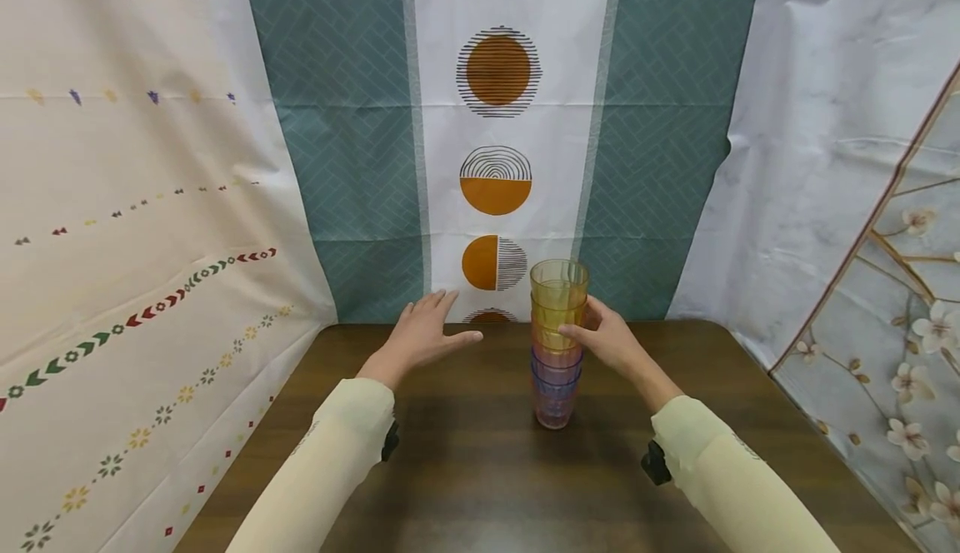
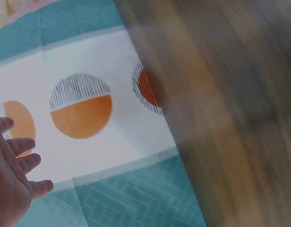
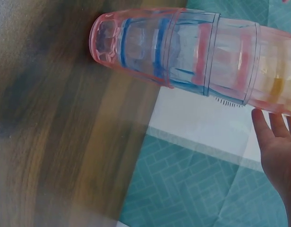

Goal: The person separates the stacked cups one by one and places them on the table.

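A tall stack of clear plastic cups (image 1: 555,361) rises upright over the wooden table, its lowest cup pink, then blue and pink ones, with yellow at the top. My right hand (image 1: 609,338) grips the upper, yellow part from the right side, thumb across the front and fingers partly hidden behind. In the right wrist view, the fingertips of the right hand (image 3: 282,156) meet the side of the stack (image 3: 188,52). Left of the cups, my left hand (image 1: 422,335) hovers over the table, fingers extended and thumb apart. The left wrist view shows that hand (image 2: 13,175) spread, holding nothing.
The dark wooden table (image 1: 450,470) ends at a hanging teal and white cloth (image 1: 360,161) with orange circles. A cream patterned cloth (image 1: 135,228) hangs along the left side, and a white floral one (image 1: 847,203) along the right.
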Tool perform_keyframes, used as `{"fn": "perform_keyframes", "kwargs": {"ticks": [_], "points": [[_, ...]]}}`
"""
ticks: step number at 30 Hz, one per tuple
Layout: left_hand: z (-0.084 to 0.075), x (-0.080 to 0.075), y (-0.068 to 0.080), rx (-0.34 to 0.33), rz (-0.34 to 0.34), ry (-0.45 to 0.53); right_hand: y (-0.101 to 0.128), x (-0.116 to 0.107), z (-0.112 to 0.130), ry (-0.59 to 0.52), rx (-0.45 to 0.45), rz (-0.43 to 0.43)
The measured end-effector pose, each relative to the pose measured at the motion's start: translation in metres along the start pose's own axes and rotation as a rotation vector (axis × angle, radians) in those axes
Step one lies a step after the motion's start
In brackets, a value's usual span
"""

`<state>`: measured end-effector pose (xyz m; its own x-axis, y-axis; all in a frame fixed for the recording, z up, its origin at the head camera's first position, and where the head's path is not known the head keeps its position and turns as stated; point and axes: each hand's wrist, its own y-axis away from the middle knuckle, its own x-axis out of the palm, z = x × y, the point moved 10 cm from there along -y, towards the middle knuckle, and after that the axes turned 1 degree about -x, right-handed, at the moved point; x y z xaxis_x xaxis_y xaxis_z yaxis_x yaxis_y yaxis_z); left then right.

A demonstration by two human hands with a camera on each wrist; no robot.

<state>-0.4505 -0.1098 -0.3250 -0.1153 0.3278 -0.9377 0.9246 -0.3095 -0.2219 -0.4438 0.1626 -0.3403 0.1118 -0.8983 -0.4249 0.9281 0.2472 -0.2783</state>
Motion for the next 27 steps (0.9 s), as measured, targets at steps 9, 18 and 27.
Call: {"fn": "perform_keyframes", "kwargs": {"ticks": [9, 18, 27], "points": [[-0.034, -0.006, -0.019, 0.002, -0.011, 0.294, 0.001, 0.004, 0.003, 0.003, 0.004, -0.005], [-0.073, -0.010, -0.038, 0.046, 0.012, 0.632, 0.000, 0.008, 0.004, 0.004, -0.013, -0.016], [-0.107, -0.006, -0.054, 0.114, 0.036, 0.706, 0.005, 0.002, 0.001, 0.020, 0.013, -0.036]]}}
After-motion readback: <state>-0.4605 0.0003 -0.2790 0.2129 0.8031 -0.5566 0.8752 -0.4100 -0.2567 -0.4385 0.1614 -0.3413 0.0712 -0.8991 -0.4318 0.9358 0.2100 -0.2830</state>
